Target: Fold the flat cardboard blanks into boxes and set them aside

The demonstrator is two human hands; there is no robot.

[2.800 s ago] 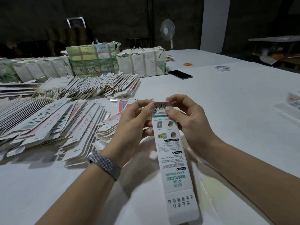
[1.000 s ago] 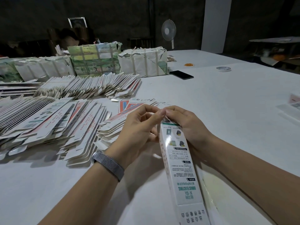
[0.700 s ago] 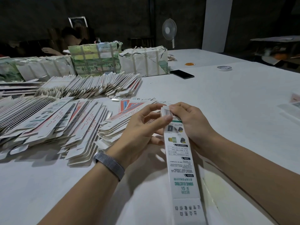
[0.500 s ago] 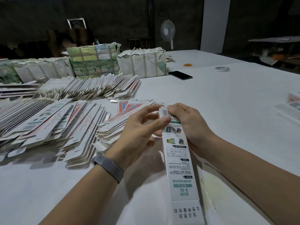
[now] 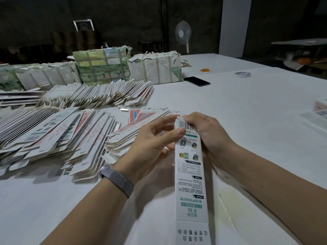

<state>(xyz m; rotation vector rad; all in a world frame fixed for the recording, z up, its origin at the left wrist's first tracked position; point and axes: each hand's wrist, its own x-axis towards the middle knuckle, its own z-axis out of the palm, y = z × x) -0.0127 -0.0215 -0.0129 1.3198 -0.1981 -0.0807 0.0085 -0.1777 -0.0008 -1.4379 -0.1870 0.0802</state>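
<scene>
A long white toothbrush box (image 5: pixel 190 175) is held above the worktop (image 5: pixel 247 112), lengthwise toward the person. The left hand (image 5: pixel 150 147) grips its far end from the left, thumb pressed on the printed face just below the barcode flap (image 5: pixel 184 125). The right hand (image 5: pixel 210 137) curls round the same end from the right, fingertips on that flap. Fanned stacks of flat blanks (image 5: pixel 58 137) lie left of the box; a black phone (image 5: pixel 197 81) lies well beyond it.
</scene>
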